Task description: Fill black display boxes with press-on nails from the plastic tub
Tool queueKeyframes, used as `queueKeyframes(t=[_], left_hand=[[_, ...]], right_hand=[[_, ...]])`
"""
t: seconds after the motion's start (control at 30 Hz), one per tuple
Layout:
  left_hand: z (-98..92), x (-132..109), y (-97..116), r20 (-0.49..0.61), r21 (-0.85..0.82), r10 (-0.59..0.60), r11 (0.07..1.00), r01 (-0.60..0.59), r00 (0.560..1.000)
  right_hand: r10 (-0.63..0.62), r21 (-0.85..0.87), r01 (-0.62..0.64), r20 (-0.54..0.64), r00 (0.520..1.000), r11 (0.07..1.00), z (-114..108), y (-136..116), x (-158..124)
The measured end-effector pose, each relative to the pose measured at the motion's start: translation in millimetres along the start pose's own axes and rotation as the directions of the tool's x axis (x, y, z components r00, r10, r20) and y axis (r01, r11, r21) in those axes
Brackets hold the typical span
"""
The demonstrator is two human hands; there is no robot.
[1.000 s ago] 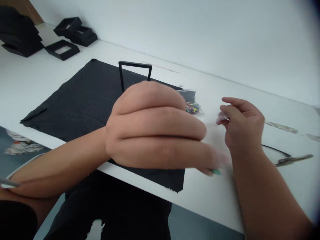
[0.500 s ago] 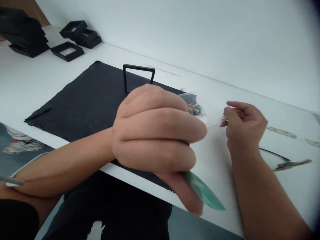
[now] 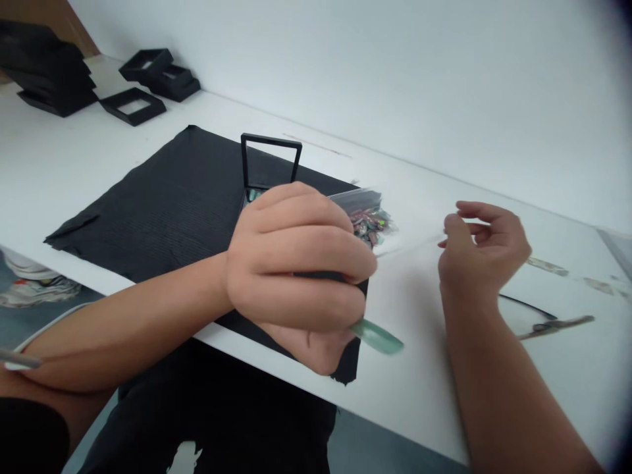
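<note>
An elongated, glossy green piece [image 3: 379, 336] juts from the curled left hand [image 3: 301, 250] gripping it above a white table [image 3: 415, 388], with a clear plastic bag of multicoloured bits [image 3: 368, 222] beyond, by a black sheet [image 3: 158, 191], while I cannot tell what the right hand [image 3: 484, 247], its fingers nearly together, holds.

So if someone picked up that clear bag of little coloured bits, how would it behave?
The bag would probably flop and sag, since it looks like thin, clear plastic. The bits inside would likely shift about, being small and seemingly loose. It may also feel slippery, judging by its shine.
</note>
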State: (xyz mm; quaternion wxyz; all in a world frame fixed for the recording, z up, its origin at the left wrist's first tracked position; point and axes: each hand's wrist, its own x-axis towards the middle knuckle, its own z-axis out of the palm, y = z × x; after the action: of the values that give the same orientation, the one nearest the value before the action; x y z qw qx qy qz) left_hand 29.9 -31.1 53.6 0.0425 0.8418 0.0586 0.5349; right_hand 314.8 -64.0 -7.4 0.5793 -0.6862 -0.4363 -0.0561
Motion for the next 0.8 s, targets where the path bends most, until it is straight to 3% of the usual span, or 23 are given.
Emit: queueKeyframes(t=[0.1,0.5,0.63,0.8], left_hand=[[4.7,1.5,-3.9,-0.112,-0.074,0.229,0.968,-0.238,0.967],[6.0,1.6,-0.6,0.028,-0.236,0.130,0.964,-0.120,0.991],[8.9,2.3,-2.0,0.006,-0.205,0.141,0.969,-0.136,0.990],[14.5,-1.5,-6.7,-0.010,-0.082,0.210,0.974,-0.210,0.978]], right_hand=[[-0.046,-0.011,0.046,-0.015,0.999,0.999,-1.4,-6.2,-2.2],[-0.243,-0.088,0.248,0.055,0.968,0.965,-5.3,-27.0,-12.0],[-0.285,-0.047,0.287,0.037,0.958,0.957,-6.3,-31.0,-12.4],[-0.472,0.065,0.470,0.020,0.881,0.880,-10.0,-45.3,-20.6]])
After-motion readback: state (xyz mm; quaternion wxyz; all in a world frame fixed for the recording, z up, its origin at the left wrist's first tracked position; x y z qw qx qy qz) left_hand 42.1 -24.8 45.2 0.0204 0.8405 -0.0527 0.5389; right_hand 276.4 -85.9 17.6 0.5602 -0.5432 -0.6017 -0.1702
